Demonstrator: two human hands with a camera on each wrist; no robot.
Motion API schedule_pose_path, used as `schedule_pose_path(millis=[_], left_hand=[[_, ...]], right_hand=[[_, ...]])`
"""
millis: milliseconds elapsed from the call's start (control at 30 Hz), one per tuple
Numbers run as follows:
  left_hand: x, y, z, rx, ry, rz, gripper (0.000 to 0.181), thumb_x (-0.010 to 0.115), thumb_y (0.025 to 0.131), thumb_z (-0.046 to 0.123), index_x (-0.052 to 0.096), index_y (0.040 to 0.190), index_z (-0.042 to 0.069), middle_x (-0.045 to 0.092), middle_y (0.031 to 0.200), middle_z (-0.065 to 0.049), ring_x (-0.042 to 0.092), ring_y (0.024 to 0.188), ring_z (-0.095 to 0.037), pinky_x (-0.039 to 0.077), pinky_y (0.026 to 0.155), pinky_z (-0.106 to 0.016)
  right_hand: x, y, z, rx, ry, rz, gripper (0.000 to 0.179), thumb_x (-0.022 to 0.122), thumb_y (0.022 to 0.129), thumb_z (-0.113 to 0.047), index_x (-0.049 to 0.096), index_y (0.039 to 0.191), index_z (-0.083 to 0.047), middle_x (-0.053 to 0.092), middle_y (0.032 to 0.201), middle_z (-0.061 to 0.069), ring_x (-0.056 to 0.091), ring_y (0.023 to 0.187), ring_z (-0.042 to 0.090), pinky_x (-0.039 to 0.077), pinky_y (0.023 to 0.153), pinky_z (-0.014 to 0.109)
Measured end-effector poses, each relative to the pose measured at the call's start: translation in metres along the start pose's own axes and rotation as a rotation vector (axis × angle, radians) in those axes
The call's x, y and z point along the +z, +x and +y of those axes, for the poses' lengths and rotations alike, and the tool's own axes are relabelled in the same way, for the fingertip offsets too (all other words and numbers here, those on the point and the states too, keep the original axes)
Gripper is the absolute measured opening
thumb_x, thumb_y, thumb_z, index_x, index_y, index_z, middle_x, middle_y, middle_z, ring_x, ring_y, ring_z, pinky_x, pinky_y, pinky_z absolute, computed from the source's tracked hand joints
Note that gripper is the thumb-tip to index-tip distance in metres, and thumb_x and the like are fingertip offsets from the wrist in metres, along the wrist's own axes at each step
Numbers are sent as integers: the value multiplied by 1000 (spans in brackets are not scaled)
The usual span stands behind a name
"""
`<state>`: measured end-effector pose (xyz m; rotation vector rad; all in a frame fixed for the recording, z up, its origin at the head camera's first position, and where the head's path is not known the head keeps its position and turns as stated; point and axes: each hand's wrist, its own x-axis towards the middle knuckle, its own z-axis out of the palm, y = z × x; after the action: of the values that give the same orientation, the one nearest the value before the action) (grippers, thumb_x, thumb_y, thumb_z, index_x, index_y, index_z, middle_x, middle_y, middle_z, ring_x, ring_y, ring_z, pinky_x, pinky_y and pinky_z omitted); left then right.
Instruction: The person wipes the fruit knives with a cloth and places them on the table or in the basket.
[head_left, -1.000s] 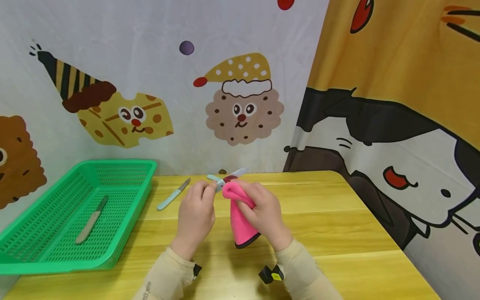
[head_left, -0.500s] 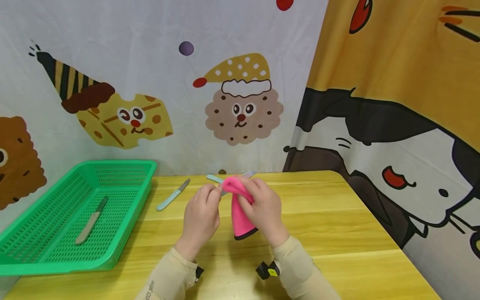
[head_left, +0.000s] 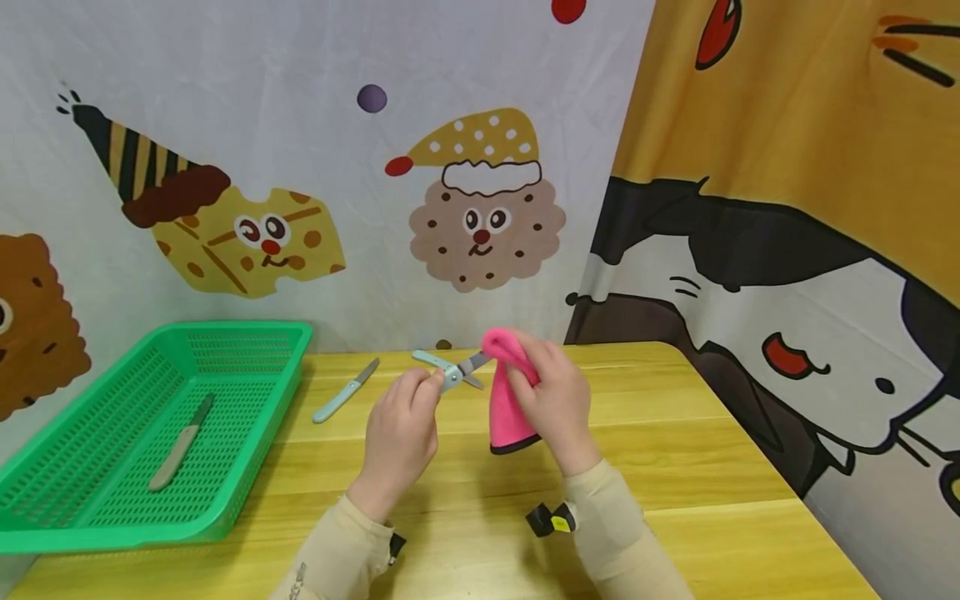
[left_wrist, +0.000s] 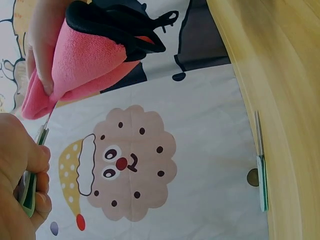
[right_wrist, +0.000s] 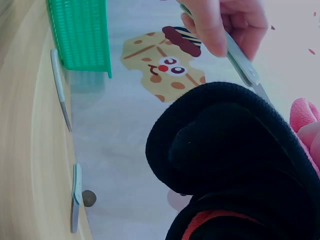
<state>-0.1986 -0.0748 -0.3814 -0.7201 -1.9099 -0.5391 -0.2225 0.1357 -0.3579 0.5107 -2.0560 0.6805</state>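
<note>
Knife (head_left: 452, 378), centre, raised above the table between the hands: pale blue handle, grey metal blade slanting far-right. The left hand (head_left: 401, 433) grips its handle; the right hand (head_left: 555, 396) holds a fleecy pink cloth (head_left: 510, 417) with dark edging, folded at the blade's tip; whether the fold encloses the tip is hard to tell. The table (head_left: 675, 467) is glossy, yellow and wood-grained; beyond the hands lies a second knife (head_left: 430, 358), and left, a third knife (head_left: 347, 400). Far left, a perforated green basket (head_left: 112, 538) contains a beige-handled knife (head_left: 180, 450). Behind: a white hanging (head_left: 337, 150) with cartoon food.
</note>
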Motion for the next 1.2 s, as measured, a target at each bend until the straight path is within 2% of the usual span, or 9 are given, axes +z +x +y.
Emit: schedule_pose_path(millis=[233, 433, 633, 733, 1000, 1100, 1200], left_hand=[[-3, 2, -3, -29, -2, -2, 25, 63, 85, -12, 59, 108, -2, 59, 95, -16, 57, 66, -28, 48, 48, -36], [-11, 5, -8, -61, 9, 30, 27, 65, 85, -11, 58, 110, -4, 58, 97, -18, 56, 65, -30, 48, 48, -39], [-12, 6, -8, -77, 13, 36, 28, 66, 85, -11, 58, 111, -4, 58, 96, -18, 56, 68, -31, 49, 53, -41], [-10, 6, -6, -63, 10, 38, 26, 66, 85, -11, 59, 109, -5, 57, 95, -18, 56, 67, -31, 49, 52, -41], [-6, 4, -2, -32, 16, 5, 15, 62, 89, -8, 58, 104, -5, 57, 93, -17, 56, 68, -30, 50, 55, -40], [-4, 2, -1, -5, 17, 5, 3, 54, 95, -4, 55, 97, -4, 56, 92, -16, 55, 68, -30, 49, 54, -39], [-1, 0, 0, 12, 14, 11, 9, 46, 99, -1, 51, 92, -2, 55, 92, -16, 54, 69, -29, 48, 53, -39]], right_hand=[[-6, 1, 8, 44, 4, 26, 39, 73, 84, -12, 69, 123, -18, 66, 94, 10, 57, 71, 24, 44, 51, 36], [-12, 2, 9, 60, 24, 48, 37, 72, 85, -12, 69, 122, -18, 62, 86, 8, 52, 66, 21, 41, 50, 35], [-13, 0, -5, -32, 61, 23, 38, 71, 85, -12, 68, 123, -17, 65, 88, 7, 56, 71, 21, 46, 53, 36], [-9, -3, -14, -83, 78, 2, 42, 74, 83, -13, 68, 125, -17, 66, 90, 6, 57, 71, 19, 48, 53, 34], [4, -8, -33, -156, 90, -51, 43, 75, 83, -15, 67, 125, -21, 61, 82, 3, 53, 62, 13, 43, 48, 29], [7, -9, -36, -166, 82, -58, 42, 75, 84, -17, 67, 124, -21, 60, 82, 2, 53, 62, 13, 43, 48, 28], [8, -9, -37, -164, 74, -68, 39, 74, 85, -19, 67, 123, -21, 59, 81, 2, 52, 61, 13, 43, 48, 28]])
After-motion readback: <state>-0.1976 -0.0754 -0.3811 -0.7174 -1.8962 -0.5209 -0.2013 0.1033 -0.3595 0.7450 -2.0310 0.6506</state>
